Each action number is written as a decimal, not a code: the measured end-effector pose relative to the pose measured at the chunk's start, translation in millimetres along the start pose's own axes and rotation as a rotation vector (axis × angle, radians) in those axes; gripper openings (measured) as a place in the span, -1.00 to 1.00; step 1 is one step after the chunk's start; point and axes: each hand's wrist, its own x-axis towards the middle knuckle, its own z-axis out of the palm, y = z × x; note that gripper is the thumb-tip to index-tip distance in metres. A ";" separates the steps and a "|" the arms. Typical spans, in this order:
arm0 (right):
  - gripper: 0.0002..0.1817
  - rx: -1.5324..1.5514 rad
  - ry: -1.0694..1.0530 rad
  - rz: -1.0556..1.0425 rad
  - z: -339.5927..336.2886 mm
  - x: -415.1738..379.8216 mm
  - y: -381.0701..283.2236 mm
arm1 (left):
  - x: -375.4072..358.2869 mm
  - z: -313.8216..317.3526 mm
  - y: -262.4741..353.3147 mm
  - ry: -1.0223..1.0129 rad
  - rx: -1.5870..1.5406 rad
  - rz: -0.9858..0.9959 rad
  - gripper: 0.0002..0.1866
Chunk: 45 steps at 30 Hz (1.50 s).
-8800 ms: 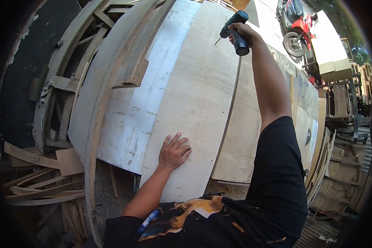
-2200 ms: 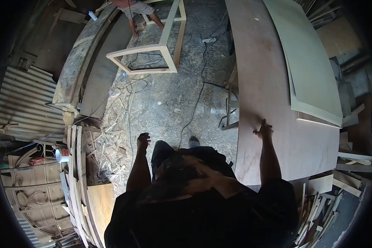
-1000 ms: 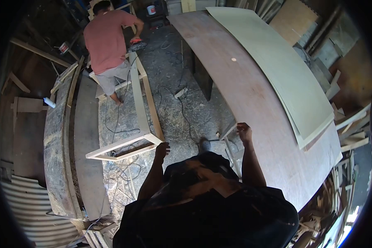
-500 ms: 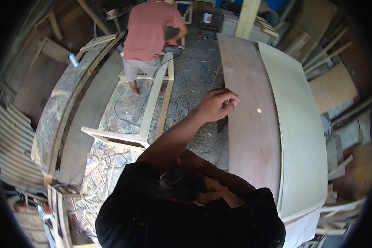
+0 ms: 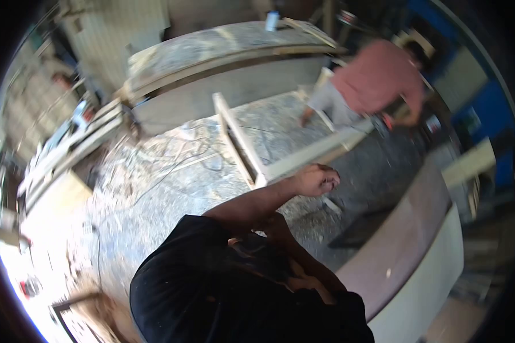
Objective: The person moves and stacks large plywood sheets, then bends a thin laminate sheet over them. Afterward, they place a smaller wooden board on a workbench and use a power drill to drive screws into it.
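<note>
The left hand [image 5: 316, 180] hangs in mid-air, its fingers [image 5: 328, 182] curled shut on what looks like nothing, though blur hides detail. The right hand is out of view. Just beyond the fingers lies a pale wooden frame [image 5: 252, 157] on the sawdust floor [image 5: 154, 194]; right of them a reddish plywood sheet [image 5: 406, 228] rests on the worktop. Farther off, a person in a pink shirt [image 5: 377, 77] bends over.

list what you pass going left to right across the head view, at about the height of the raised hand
stacked boards and planks → sawdust-strewn floor with cables → pale wooden frame → the person's raised left hand, loosely curled → co-worker in a pink shirt, farther back → reddish plywood sheet
</note>
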 end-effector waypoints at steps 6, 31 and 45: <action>-0.82 -0.005 -0.230 0.109 55.3 80.3 -0.3 | -149.4 -88.6 -84.8 0.009 0.210 -0.586 -0.80; -0.88 -0.499 -0.586 0.703 148.7 383.4 205.9 | -627.6 45.1 23.0 1.675 -0.276 -2.107 -0.70; -0.86 -0.565 -0.750 0.576 293.7 508.7 176.1 | -626.2 -108.2 54.7 2.323 -0.100 -1.652 -0.73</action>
